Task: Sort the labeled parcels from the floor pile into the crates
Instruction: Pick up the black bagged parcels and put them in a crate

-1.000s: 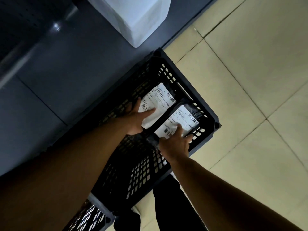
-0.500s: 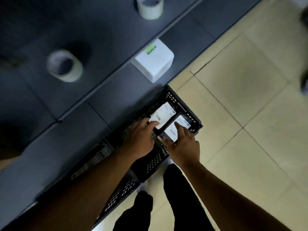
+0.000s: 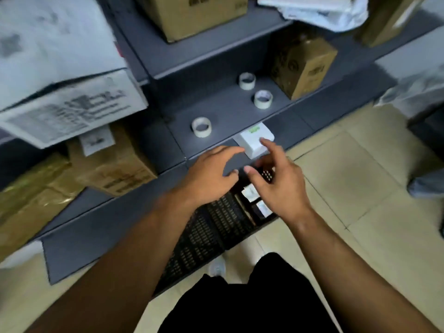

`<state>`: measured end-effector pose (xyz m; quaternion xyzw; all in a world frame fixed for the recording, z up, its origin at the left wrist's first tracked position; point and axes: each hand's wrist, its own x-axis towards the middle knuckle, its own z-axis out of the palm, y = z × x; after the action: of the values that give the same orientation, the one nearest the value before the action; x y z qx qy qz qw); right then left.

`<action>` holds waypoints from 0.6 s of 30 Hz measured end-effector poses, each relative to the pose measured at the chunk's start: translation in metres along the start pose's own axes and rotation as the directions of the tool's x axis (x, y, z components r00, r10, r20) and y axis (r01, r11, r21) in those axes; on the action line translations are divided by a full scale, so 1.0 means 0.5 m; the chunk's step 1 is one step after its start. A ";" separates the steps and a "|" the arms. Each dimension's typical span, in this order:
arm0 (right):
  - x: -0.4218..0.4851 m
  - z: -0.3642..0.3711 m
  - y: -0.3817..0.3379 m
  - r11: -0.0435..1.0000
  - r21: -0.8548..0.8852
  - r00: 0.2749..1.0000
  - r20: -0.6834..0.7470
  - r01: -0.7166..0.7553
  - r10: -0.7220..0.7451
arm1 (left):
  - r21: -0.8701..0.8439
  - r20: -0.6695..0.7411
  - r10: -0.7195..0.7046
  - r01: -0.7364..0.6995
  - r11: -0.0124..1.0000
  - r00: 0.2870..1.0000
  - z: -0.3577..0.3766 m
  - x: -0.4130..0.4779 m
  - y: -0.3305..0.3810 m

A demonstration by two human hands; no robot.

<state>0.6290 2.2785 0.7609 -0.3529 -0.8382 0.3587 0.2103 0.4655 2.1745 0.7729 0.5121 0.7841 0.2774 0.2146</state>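
fingers [image 3: 229, 151] on the person's left hand [image 3: 209, 179] are spread and relaxed, nothing in them. right hand [image 3: 281, 186] same deal: loosely bent, apart, thumb out toward the left hand, empty too. both hands hang in the air above the far end of the black crate [image 3: 206, 231], thumbs close together, can't tell if they touch.

head view only, a bit blurred. crate sits on the tiled floor [image 3: 360, 188] just beside the base of the grey shelf [image 3: 228, 111], mesh walls, long side running toward the person's feet. two parcels [image 3: 249, 193] lie flat side by side inside the crate at its far end, dark wrap with white labels up, partly hidden behind the right hand. label text unreadable.

small white box [image 3: 252, 144] with a green sticker sits just beyond the crate at the shelf's front edge. three tape rolls [image 3: 201, 126] stand on the shelf, apart from each other. brown cardboard boxes [image 3: 113, 164] fill the shelves to the left and above. black trousers [image 3: 252, 304] and a pale shoe [image 3: 217, 269] show at the bottom.
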 end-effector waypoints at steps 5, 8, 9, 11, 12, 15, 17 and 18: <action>-0.034 -0.086 -0.106 0.971 0.134 0.978 0.035 0.199 -0.205 | -0.042 -0.157 -0.039 0.033 0.999 0.987 -0.065 -0.148 0.076; -0.069 -0.097 -0.147 0.940 0.211 0.946 0.127 0.268 -0.298 | -0.071 -0.242 -0.100 0.085 0.994 0.965 -0.089 -0.245 0.120; -0.083 -0.096 -0.159 0.930 0.233 0.934 0.150 0.285 -0.324 | -0.077 -0.266 -0.119 0.102 0.992 0.957 -0.094 -0.279 0.133; -0.113 -0.087 -0.182 0.908 0.281 0.908 0.194 0.311 -0.371 | -0.079 -0.317 -0.149 0.130 0.988 0.936 -0.102 -0.344 0.151; -0.127 -0.081 -0.194 0.898 0.301 0.892 0.220 0.322 -0.394 | -0.076 -0.344 -0.162 0.144 0.987 0.925 -0.104 -0.375 0.157; -0.174 -0.055 -0.238 0.870 0.344 0.849 0.273 0.353 -0.453 | -0.072 -0.415 -0.196 0.183 0.980 0.888 -0.112 -0.465 0.166; -0.208 -0.031 -0.277 0.855 0.354 0.815 0.310 0.379 -0.490 | -0.100 -0.462 -0.230 0.207 0.973 0.857 -0.123 -0.528 0.164; -0.226 -0.019 -0.302 0.848 0.353 0.795 0.332 0.395 -0.508 | -0.117 -0.487 -0.250 0.221 0.968 0.837 -0.130 -0.562 0.157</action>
<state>0.6432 2.1243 0.8691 -0.0251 -0.8675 0.4724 0.1539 0.5866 1.9268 0.8884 0.3166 0.8616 0.3933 0.0521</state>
